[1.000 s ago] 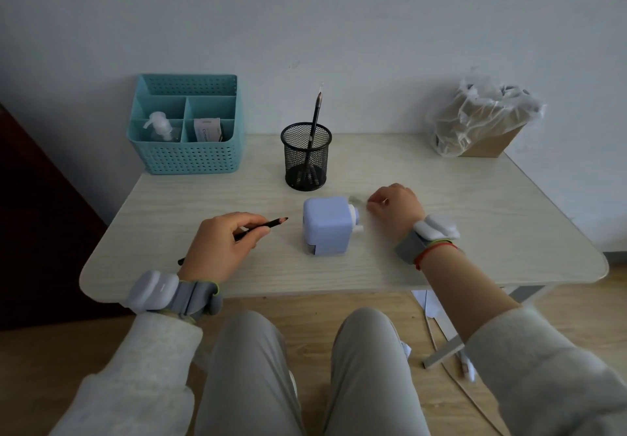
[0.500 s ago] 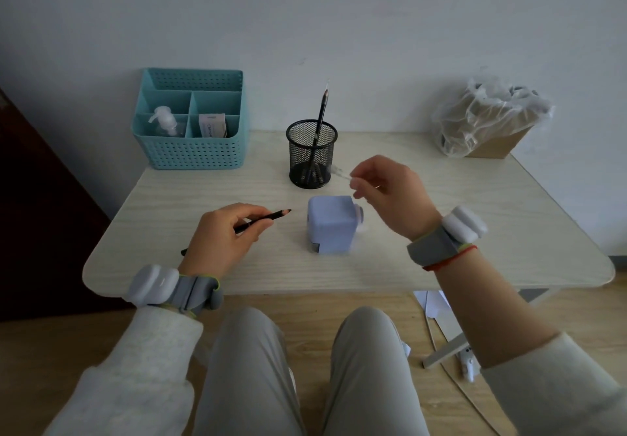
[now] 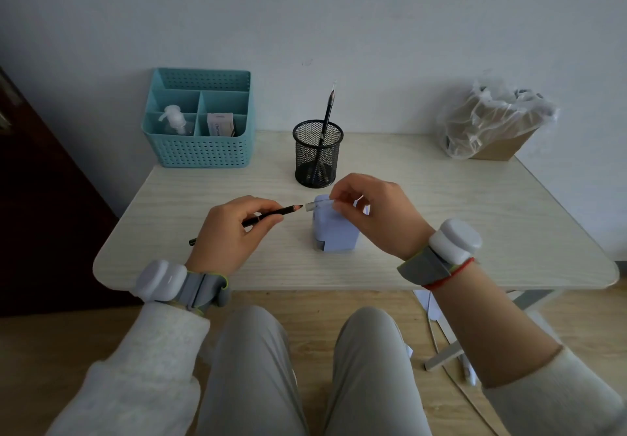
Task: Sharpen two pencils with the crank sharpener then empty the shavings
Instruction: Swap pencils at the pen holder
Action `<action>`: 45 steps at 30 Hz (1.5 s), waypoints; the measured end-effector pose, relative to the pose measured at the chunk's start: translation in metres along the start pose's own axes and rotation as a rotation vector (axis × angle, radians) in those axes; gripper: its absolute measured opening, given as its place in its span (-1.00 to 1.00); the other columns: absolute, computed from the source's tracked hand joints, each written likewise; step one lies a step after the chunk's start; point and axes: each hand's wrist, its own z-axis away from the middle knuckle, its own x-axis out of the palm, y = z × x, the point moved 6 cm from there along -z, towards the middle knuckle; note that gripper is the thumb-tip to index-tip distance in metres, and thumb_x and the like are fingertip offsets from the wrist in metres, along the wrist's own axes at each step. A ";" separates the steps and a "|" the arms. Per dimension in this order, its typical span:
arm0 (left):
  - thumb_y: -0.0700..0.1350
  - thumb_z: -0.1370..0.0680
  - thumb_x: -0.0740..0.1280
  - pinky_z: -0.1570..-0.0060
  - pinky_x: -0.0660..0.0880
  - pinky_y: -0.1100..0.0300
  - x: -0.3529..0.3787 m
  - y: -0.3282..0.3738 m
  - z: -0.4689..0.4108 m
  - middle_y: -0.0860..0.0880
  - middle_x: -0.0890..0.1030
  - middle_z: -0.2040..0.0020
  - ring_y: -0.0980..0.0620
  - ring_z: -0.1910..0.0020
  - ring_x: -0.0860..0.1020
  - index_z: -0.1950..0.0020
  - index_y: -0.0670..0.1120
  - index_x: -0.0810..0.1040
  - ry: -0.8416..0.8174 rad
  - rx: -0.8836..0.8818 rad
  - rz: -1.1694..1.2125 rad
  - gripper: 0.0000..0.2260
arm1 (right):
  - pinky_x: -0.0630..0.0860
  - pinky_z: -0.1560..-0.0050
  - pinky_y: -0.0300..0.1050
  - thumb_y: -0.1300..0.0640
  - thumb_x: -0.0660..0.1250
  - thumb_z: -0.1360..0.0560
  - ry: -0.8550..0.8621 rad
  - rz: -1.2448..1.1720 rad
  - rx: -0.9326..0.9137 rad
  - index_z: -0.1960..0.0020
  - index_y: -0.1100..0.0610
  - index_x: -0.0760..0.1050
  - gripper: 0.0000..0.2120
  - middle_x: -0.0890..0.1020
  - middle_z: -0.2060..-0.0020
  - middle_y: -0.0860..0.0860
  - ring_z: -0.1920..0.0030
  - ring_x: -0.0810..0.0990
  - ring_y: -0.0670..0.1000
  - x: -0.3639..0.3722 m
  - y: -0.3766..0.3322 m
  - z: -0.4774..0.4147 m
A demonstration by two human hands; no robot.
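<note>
A lavender crank sharpener [image 3: 336, 237] stands mid-table. My left hand [image 3: 234, 228] grips a black pencil [image 3: 271, 213] just left of it, with the sharpened tip pointing right. My right hand [image 3: 376, 215] hovers over the sharpener's top and pinches a small clear pencil cap [image 3: 317, 204]. The cap's open end sits a short gap from the pencil tip. A second black pencil [image 3: 328, 110] with a clear cap stands in the black mesh cup [image 3: 317, 154] behind the sharpener. The sharpener's crank is hidden behind my right hand.
A teal basket [image 3: 200, 120] with a pump bottle and a small box sits at the back left of the pale wooden table [image 3: 475, 218]. A cardboard box lined with a clear plastic bag [image 3: 492, 120] stands at the back right. My knees are under the near edge.
My right hand lifted from the table beside the sharpener with the clear cap and swung left to the pencil tip. My left hand raised the pencil a little.
</note>
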 end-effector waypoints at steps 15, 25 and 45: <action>-0.16 -0.43 0.42 0.18 0.43 0.51 0.006 0.011 0.001 0.17 0.58 0.24 0.20 0.22 0.56 0.09 -0.03 0.63 0.009 -0.010 0.011 -0.91 | 0.44 0.15 -0.40 0.25 0.30 -0.47 0.007 -0.057 0.003 0.03 0.13 0.56 -0.88 0.59 0.22 -0.05 0.24 0.53 -0.14 0.004 -0.006 0.002; -0.19 -0.41 0.43 0.28 0.46 0.48 0.011 0.019 0.001 0.18 0.59 0.30 0.18 0.30 0.60 0.13 -0.07 0.63 0.056 0.006 0.083 -0.93 | 0.54 0.19 -0.26 0.29 0.22 -0.52 -0.088 -0.368 0.112 0.01 0.18 0.53 -0.87 0.64 0.32 -0.01 0.32 0.61 -0.07 0.019 0.002 -0.002; -0.14 -0.48 0.37 0.24 0.56 0.29 0.014 0.058 -0.093 -0.10 0.67 0.20 0.10 0.33 0.63 0.07 -0.12 0.57 0.103 -0.048 0.352 -0.93 | 0.51 0.36 -0.24 0.17 0.25 -0.52 0.281 -0.610 0.212 0.10 0.13 0.52 -0.92 0.58 0.36 -0.04 0.37 0.57 -0.10 -0.019 -0.004 -0.070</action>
